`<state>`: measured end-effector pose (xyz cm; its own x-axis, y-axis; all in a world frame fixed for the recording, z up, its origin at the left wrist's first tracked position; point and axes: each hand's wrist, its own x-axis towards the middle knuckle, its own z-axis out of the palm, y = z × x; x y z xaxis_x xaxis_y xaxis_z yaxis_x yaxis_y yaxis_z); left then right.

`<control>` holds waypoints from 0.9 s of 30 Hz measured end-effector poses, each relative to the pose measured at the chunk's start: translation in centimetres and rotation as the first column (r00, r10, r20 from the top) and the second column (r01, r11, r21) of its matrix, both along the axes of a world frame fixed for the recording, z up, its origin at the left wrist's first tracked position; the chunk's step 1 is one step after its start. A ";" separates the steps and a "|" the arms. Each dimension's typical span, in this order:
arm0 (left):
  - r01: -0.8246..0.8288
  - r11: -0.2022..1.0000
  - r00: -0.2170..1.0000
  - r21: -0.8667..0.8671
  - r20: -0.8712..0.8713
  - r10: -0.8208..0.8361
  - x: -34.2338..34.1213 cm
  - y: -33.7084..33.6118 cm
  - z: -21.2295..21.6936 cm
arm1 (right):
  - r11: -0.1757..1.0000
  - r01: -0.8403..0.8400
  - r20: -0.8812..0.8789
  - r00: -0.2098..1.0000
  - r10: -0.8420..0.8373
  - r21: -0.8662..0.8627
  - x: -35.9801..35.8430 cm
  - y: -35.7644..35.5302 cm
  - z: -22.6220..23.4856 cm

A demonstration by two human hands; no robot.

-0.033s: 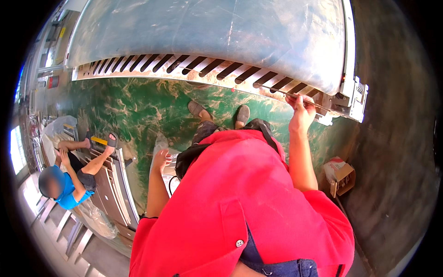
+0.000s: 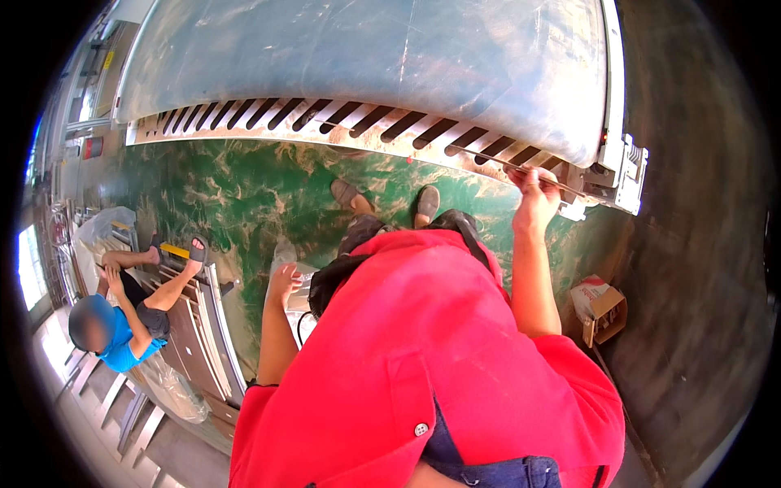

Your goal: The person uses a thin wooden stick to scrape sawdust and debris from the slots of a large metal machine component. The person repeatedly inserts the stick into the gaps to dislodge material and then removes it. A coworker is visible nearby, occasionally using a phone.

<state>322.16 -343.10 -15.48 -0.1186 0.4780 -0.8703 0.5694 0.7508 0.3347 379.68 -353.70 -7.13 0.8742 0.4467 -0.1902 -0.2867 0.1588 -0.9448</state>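
A thin dark rod runs slantwise along the slotted metal edge of a large machine. Its right part is pinched by the fingers of my right hand, close to the machine's right-hand corner. Below the hand the forearm is stretched forward. My left hand hangs low beside my body, fingers loosely bent and apart, with nothing visible in them. It is nearest to a clear plastic-covered thing, whose kind I cannot make out.
The machine's broad grey bed fills the far side. A metal bracket juts out at its right corner. An opened cardboard box stands at right. At left a person in blue sits by stacked panels. Dust covers the green floor.
My right hand has shifted very slightly to the right, still pinching the rod. Otherwise nothing visibly differs.
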 end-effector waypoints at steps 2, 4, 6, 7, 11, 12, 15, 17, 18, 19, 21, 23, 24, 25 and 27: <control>0.006 1.000 1.000 0.017 -0.003 -0.006 0.6 0.8 0.7 | 0.996 0.079 -0.039 0.996 -0.078 0.037 1.5 0.3 -0.6; 0.015 1.000 1.000 0.023 0.003 -0.015 0.5 1.2 1.2 | 0.996 0.090 -0.047 0.995 -0.090 0.010 1.0 1.3 0.9; 0.005 0.999 1.000 0.040 0.010 -0.005 1.2 2.2 2.1 | 0.994 0.108 -0.046 0.993 -0.109 -0.013 1.0 1.2 0.7; 0.009 0.998 1.000 0.063 0.024 -0.011 1.6 2.6 2.0 | 0.993 0.116 -0.044 0.992 -0.117 -0.024 1.1 1.2 0.5; 0.006 0.999 1.000 0.051 0.008 -0.006 0.5 2.5 2.2 | 0.996 0.083 -0.032 0.996 -0.084 -0.027 2.3 0.7 0.2; -0.007 0.999 1.000 0.038 0.008 0.007 0.5 2.6 1.9 | 0.989 0.142 -0.023 0.989 -0.143 -0.042 3.5 0.2 0.2; -0.004 1.000 1.000 0.007 0.006 0.004 -0.1 2.3 1.7 | 0.986 0.164 -0.024 0.986 -0.165 -0.035 3.2 0.6 1.5; 0.019 1.000 1.000 -0.007 -0.007 -0.019 -0.9 2.3 1.6 | 0.984 0.166 -0.074 0.983 -0.170 -0.058 3.4 0.1 1.0; 0.019 1.000 1.000 -0.010 -0.008 -0.019 -0.9 2.5 1.7 | 0.984 0.167 -0.096 0.980 -0.173 -0.068 3.5 0.0 0.9; 0.020 1.000 1.000 -0.013 -0.010 -0.020 -1.0 2.7 1.7 | 0.984 0.165 -0.082 0.982 -0.170 -0.063 3.6 0.0 0.8; 0.019 1.000 1.000 -0.003 -0.023 -0.019 -0.6 3.1 1.8 | 0.986 0.162 -0.056 0.985 -0.164 -0.048 3.5 0.9 1.5; 0.021 1.000 0.999 0.002 -0.026 -0.021 -0.3 3.7 1.7 | 0.975 0.207 -0.066 0.975 -0.212 -0.075 2.8 1.5 1.8; 0.024 1.000 1.000 0.003 -0.021 -0.024 -0.2 4.1 1.6 | 0.969 0.231 -0.066 0.969 -0.237 -0.087 2.5 1.7 2.0; 0.028 1.000 0.999 0.005 -0.016 -0.028 0.0 4.6 1.4 | 0.962 0.256 -0.067 0.962 -0.263 -0.099 2.4 1.9 2.2; 0.057 0.998 0.998 -0.007 0.005 -0.057 0.0 5.0 0.8 | 0.994 0.112 -0.067 0.991 -0.112 -0.010 3.6 0.7 1.3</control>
